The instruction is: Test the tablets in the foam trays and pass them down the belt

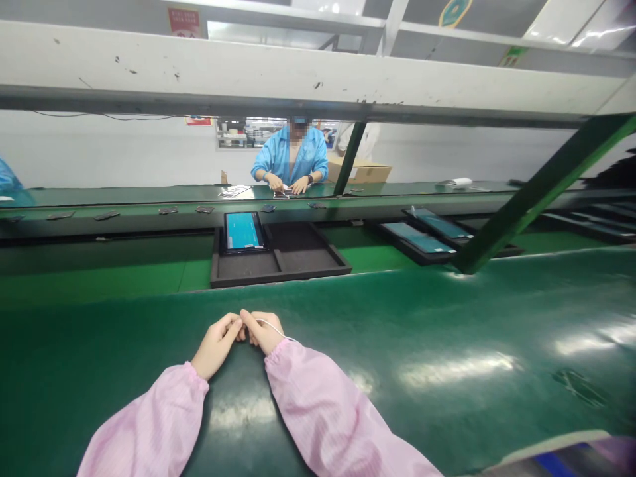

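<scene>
White cord (276, 329) curved over the right hand (266, 336), above the table (422, 318) near its far edge. Green and shiny, that table stretched wide. Beyond its far edge sat a black tray (308, 270), with a tablet (243, 230) lying over its left compartment. The left hand (214, 346) met the right one, fingertips pressed together; whether they pinched anything, I could not tell.
</scene>
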The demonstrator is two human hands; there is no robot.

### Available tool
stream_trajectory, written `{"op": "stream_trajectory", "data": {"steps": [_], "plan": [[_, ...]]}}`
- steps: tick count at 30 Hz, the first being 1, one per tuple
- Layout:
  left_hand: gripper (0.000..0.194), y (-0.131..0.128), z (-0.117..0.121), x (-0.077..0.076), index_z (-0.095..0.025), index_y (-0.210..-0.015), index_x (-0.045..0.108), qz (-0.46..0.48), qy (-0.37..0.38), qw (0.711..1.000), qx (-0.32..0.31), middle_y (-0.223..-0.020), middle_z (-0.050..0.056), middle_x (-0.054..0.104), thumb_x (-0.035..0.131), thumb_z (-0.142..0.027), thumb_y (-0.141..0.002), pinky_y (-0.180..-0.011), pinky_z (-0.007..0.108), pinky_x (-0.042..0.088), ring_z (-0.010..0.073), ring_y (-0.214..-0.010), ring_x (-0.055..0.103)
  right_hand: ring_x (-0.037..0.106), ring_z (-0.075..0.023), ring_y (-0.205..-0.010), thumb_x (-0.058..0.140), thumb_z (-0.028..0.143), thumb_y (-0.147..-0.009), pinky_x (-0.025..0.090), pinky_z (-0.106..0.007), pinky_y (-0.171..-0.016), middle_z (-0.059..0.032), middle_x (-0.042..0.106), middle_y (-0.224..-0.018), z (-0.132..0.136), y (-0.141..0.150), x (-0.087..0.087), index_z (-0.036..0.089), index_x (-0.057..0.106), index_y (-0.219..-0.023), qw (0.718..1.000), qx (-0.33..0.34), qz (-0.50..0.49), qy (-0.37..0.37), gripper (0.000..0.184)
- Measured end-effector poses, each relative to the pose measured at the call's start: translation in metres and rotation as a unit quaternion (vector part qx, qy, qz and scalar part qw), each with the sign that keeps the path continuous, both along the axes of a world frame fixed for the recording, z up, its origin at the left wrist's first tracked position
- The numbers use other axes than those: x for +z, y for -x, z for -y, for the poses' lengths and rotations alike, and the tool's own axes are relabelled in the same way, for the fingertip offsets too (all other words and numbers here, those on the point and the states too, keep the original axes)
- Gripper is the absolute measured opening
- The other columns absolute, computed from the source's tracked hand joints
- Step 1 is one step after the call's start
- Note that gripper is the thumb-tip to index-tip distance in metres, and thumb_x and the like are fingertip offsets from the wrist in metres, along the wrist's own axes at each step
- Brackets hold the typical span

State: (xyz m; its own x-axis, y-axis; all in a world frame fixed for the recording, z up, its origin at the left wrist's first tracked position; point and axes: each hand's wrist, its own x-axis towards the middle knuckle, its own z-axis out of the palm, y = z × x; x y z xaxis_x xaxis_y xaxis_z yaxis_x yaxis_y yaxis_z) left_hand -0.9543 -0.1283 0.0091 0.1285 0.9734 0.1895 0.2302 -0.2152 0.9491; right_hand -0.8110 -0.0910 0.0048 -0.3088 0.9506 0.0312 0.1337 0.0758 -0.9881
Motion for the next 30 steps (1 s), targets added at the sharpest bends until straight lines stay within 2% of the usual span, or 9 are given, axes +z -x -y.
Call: {"op": "stream_trajectory", "data": {"steps": [7, 13, 30], "plan": [[0.046, 0.0, 0.0001, -0.0021, -0.02, -0.075, 0.056, 0.002, 0.001, 1.0, 0.004, -0.07, 0.0, 0.058, 0.05, -0.062, -0.091, -0.07, 0.029, 0.045, 0.016, -0.069, 0.055, 0.041, -0.0082, -0.037, 0.051, 0.083, -0.075, 0.037, -0.022, -0.046, 0.0017, 0.042, -0.037, 0.0, -0.0008, -0.0003, 0.021, 0.046, -0.045, 1.0, 0.003, -0.005, -0.002, 0.069], [0.044, 0.0006, 0.0005, -0.0029, -0.019, -0.085, 0.058, 0.008, 0.003, 1.0, 0.009, -0.07, 0.0, 0.058, 0.05, -0.062, -0.091, -0.07, 0.03, 0.045, 0.0161, -0.068, 0.056, 0.043, -0.0085, -0.04, 0.051, 0.085, -0.074, 0.038, -0.022, -0.048, 0.0017, 0.044, -0.039, -0.0013, 0.0, -0.0039, 0.021, 0.045, -0.046, 1.0, 0.009, -0.015, -0.009, 0.07], [0.043, -0.0005, 0.0013, -0.0014, -0.02, -0.079, 0.056, 0.0, 0.0, 1.0, 0.006, -0.07, 0.0, 0.059, 0.049, -0.06, -0.092, -0.07, 0.029, 0.045, 0.0159, -0.069, 0.056, 0.043, -0.0089, -0.039, 0.048, 0.086, -0.075, 0.037, -0.022, -0.047, 0.0012, 0.043, -0.039, -0.0003, 0.0003, -0.0024, 0.021, 0.046, -0.046, 1.0, 0.004, 0.003, -0.014, 0.071]]}}
